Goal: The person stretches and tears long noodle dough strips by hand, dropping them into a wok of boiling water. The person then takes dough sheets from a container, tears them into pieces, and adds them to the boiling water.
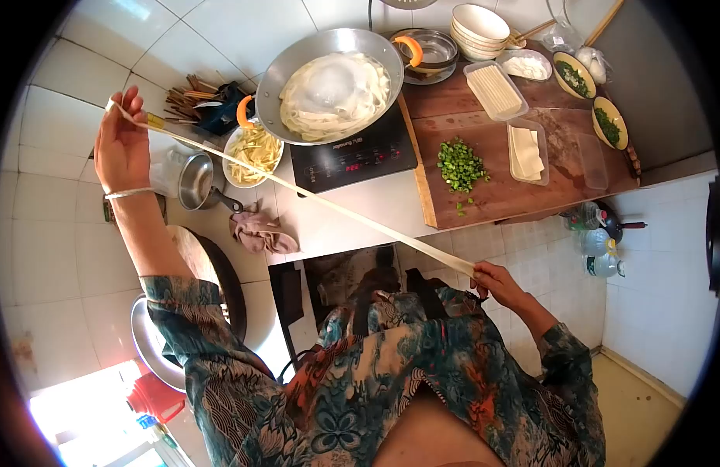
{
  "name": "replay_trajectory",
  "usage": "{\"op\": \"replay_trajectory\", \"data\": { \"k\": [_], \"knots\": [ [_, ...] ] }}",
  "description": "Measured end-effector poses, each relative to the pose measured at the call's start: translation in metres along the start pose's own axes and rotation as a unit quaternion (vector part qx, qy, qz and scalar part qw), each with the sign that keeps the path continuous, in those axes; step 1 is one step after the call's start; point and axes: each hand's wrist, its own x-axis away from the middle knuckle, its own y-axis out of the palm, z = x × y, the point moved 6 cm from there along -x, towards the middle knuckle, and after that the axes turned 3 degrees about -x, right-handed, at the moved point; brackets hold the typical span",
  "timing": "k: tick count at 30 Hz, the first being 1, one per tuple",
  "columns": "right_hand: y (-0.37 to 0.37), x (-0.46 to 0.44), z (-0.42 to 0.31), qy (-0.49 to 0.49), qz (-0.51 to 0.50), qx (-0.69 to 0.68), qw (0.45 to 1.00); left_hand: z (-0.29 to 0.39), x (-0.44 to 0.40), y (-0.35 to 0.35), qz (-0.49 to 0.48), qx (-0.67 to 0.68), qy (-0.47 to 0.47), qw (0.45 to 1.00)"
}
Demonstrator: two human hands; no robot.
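A long pale strip of dough point(329, 204) is stretched taut on a slant between my two hands. My left hand point(123, 144), raised at the upper left, has one end of it at the fingertips, with the fingers bent. My right hand point(497, 285), lower and to the right near my waist, pinches the other end. Behind the strip, a steel wok point(268, 95) with orange handles sits on a black induction cooker point(360, 156). Wide noodles point(329, 121) lie in whitish water inside it. Below the wok's left handle is a bowl of pale sliced strips point(255, 156), partly crossed by the dough.
A wooden board point(558, 117) at the right holds chopped greens point(461, 166) and a tray of dough strips point(496, 89). Stacked bowls point(480, 27) stand behind. A saucepan point(196, 183) and a brown cloth point(262, 229) lie left of the cooker.
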Motion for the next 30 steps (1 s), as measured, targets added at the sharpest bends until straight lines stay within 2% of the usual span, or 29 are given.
{"op": "replay_trajectory", "data": {
  "k": [2,4,7,9,11,13,15,16,18,20,24,27,28,30],
  "knots": [
    [-0.001,0.002,-0.014,-0.019,0.032,-0.009,0.999,0.000,0.008,-0.014,0.010,0.004,-0.003,1.000],
    [-0.006,-0.004,-0.028,-0.041,0.066,0.008,0.997,-0.005,0.023,-0.012,-0.040,0.042,-0.017,0.998],
    [0.001,-0.026,-0.071,-0.129,0.081,0.057,0.987,-0.030,0.053,0.013,-0.087,0.056,-0.046,0.994],
    [0.027,-0.042,-0.109,-0.191,0.074,0.121,0.971,-0.054,0.070,0.040,-0.039,0.015,-0.073,0.996],
    [0.068,-0.066,-0.150,-0.273,0.046,0.144,0.950,-0.078,0.086,0.065,-0.080,-0.060,-0.089,0.991],
    [0.106,-0.085,-0.200,-0.332,0.046,0.117,0.935,-0.097,0.105,0.094,-0.099,-0.130,-0.142,0.976],
    [0.142,-0.102,-0.247,-0.369,0.022,0.027,0.929,-0.120,0.119,0.112,-0.129,-0.040,-0.202,0.970],
    [0.155,-0.116,-0.258,-0.362,-0.007,0.037,0.931,-0.130,0.126,0.116,-0.131,-0.003,-0.231,0.964],
    [0.171,-0.129,-0.269,-0.332,-0.053,0.017,0.942,-0.149,0.133,0.118,-0.171,0.071,-0.265,0.946],
    [0.185,-0.136,-0.277,-0.284,-0.096,-0.040,0.953,-0.161,0.133,0.108,-0.146,0.127,-0.275,0.942],
    [0.181,-0.149,-0.277,-0.359,-0.007,-0.033,0.933,-0.170,0.134,0.100,-0.123,0.175,-0.286,0.934],
    [0.188,-0.141,-0.291,-0.523,0.072,0.128,0.840,-0.180,0.132,0.094,-0.115,0.204,-0.292,0.927],
    [0.188,-0.148,-0.288,-0.539,0.067,0.178,0.820,-0.185,0.132,0.091,-0.112,0.210,-0.295,0.925],
    [0.189,-0.159,-0.287,-0.475,0.069,0.221,0.849,-0.190,0.131,0.090,-0.095,0.195,-0.311,0.925]
  ]
}}
